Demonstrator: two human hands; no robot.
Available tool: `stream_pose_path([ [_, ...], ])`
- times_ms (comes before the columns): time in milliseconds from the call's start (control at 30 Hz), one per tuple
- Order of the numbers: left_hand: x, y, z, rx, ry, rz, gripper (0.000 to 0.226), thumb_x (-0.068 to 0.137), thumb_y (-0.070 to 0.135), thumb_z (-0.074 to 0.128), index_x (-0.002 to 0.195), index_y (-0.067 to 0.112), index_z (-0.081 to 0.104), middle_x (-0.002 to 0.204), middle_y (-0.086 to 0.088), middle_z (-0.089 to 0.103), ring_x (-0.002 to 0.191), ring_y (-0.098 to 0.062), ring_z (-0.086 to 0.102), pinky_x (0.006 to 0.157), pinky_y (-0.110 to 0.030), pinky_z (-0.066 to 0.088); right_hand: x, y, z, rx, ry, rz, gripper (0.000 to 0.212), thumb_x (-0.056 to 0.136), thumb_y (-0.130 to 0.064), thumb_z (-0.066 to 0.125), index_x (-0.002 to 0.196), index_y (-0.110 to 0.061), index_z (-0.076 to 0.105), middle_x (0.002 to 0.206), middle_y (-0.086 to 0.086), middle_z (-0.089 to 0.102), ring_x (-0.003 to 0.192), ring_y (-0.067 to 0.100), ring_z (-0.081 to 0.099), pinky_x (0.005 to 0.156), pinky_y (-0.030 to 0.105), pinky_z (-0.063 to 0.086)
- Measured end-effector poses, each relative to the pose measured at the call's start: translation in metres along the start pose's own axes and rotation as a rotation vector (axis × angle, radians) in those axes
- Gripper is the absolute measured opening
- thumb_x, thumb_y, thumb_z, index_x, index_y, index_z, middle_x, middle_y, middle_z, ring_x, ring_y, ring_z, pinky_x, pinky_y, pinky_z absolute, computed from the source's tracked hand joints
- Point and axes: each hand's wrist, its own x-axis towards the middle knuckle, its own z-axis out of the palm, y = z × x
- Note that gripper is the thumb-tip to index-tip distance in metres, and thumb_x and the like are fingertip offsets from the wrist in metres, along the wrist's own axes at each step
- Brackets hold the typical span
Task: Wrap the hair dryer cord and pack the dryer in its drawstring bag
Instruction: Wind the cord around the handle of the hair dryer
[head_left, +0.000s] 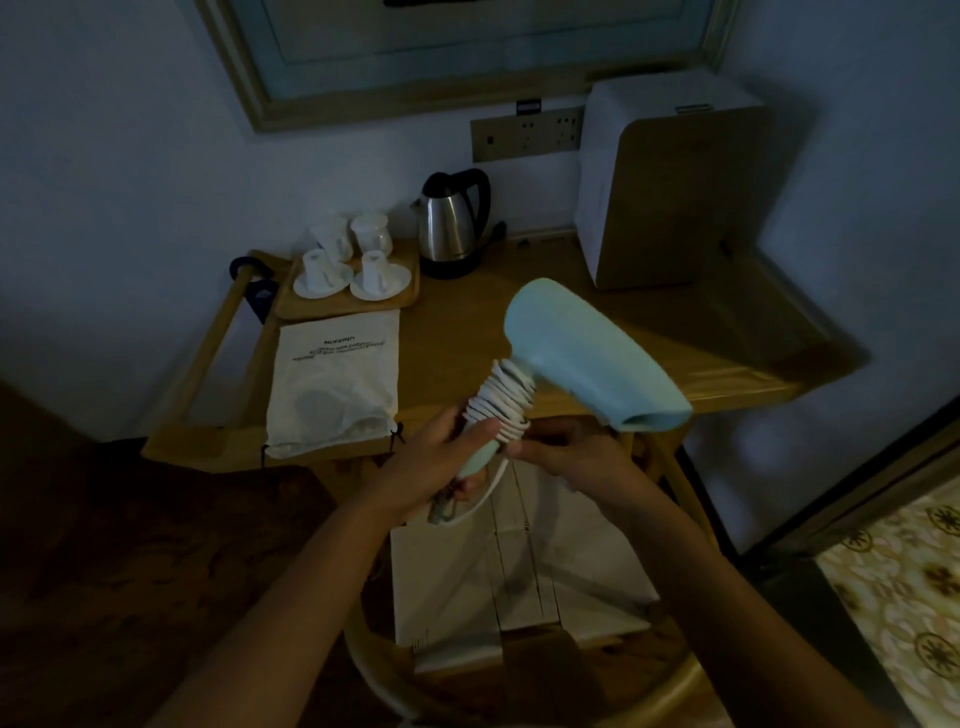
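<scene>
Gripping dryer (587, 358) handle, left hand (441, 462) is steadying it while right hand (566, 457) is pinching cord (501, 402), winding last coils; bag (335, 384) lying far left.

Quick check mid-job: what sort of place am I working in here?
Most likely a hotel or guest room. A wooden side table against the wall carries an electric kettle and a tray of cups on saucers, with the hair dryer's drawstring bag laid out beside them.
</scene>
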Motion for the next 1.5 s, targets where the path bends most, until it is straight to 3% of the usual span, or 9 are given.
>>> stream_pose_path([
  [233,0.013,0.0,-0.007,-0.047,-0.072,-0.194,0.02,0.089,0.014,0.056,0.107,0.023,0.058,0.103,-0.002,0.068,0.092,-0.016,0.068,0.07,-0.029,0.057,0.005,-0.017,-0.029,-0.347,-0.146,-0.052,0.021,0.075,-0.029,0.073,0.088,-0.012,0.075,0.072,0.016,0.066,0.059,0.006,0.051,0.05,0.011,0.035],
  [467,0.018,-0.032,0.011,-0.442,0.213,-0.106,0.028,0.089,0.004,0.051,0.112,0.021,0.051,0.1,-0.003,0.067,0.084,-0.02,0.067,0.059,-0.031,0.057,0.005,-0.011,-0.037,-0.399,-0.156,-0.054,0.027,0.078,-0.023,0.071,0.104,-0.025,0.065,0.08,-0.011,0.064,0.068,-0.007,0.058,0.06,0.008,0.043],
  [667,0.013,-0.051,0.007,-0.418,0.385,-0.147,0.025,0.085,0.007,0.062,0.104,0.019,0.052,0.117,-0.016,0.06,0.099,-0.035,0.063,0.067,-0.04,0.055,-0.002,0.012,-0.024,-1.227,0.085,-0.334,0.02,0.085,-0.024,0.058,0.101,-0.023,0.069,0.097,-0.002,0.065,0.095,0.017,0.055,0.076,0.028,0.042],
  [833,0.009,-0.059,0.005,-0.505,0.441,-0.127,0.033,0.084,0.006,0.062,0.113,0.016,0.051,0.116,-0.014,0.06,0.099,-0.032,0.063,0.066,-0.039,0.056,-0.017,0.019,-0.019,-0.393,-0.074,-0.019,0.013,0.087,-0.011,0.06,0.082,-0.019,0.069,0.071,-0.003,0.064,0.064,0.007,0.057,0.064,0.025,0.05],
  [933,0.007,-0.059,0.001,-0.531,0.452,-0.129,0.033,0.085,0.007,0.061,0.115,0.013,0.05,0.115,-0.014,0.061,0.093,-0.028,0.065,0.061,-0.036,0.056,-0.024,0.026,-0.006,0.361,-0.08,0.204,0.017,0.088,-0.006,0.054,0.096,0.004,0.065,0.081,0.007,0.067,0.071,0.013,0.061,0.062,0.018,0.053],
  [1000,0.004,-0.06,0.001,-0.545,0.451,-0.13,0.029,0.086,0.007,0.06,0.112,0.015,0.051,0.115,-0.015,0.061,0.092,-0.028,0.065,0.058,-0.034,0.056,-0.025,0.03,0.007,0.455,-0.034,0.176,0.018,0.089,-0.006,0.052,0.096,0.004,0.064,0.087,0.011,0.069,0.078,0.017,0.065,0.069,0.022,0.056],
  [1167,-0.003,-0.062,0.005,-0.631,0.458,-0.133,0.024,0.086,0.008,0.059,0.106,0.021,0.056,0.111,-0.012,0.064,0.093,-0.027,0.065,0.061,-0.035,0.058,-0.034,0.029,0.034,0.372,0.186,0.002,0.016,0.088,-0.009,0.056,0.09,-0.014,0.071,0.081,-0.003,0.074,0.076,0.006,0.067,0.067,0.014,0.054],
  [1333,-0.007,-0.062,0.011,-0.601,0.486,-0.129,0.026,0.084,0.008,0.061,0.108,0.017,0.052,0.112,-0.012,0.062,0.095,-0.026,0.065,0.064,-0.037,0.056,-0.036,0.04,0.043,-0.137,0.389,-0.302,0.018,0.091,-0.019,0.055,0.1,-0.031,0.064,0.079,-0.012,0.069,0.07,-0.003,0.062,0.057,0.007,0.045],
  [1500,-0.005,-0.056,0.019,-0.705,0.491,-0.05,0.034,0.085,0.003,0.058,0.116,0.015,0.051,0.109,-0.008,0.064,0.092,-0.019,0.066,0.062,-0.029,0.058,-0.034,0.064,0.043,-0.588,0.595,-0.563,0.027,0.085,-0.026,0.051,0.1,-0.01,0.067,0.09,0.007,0.072,0.083,0.012,0.065,0.076,0.015,0.049],
])
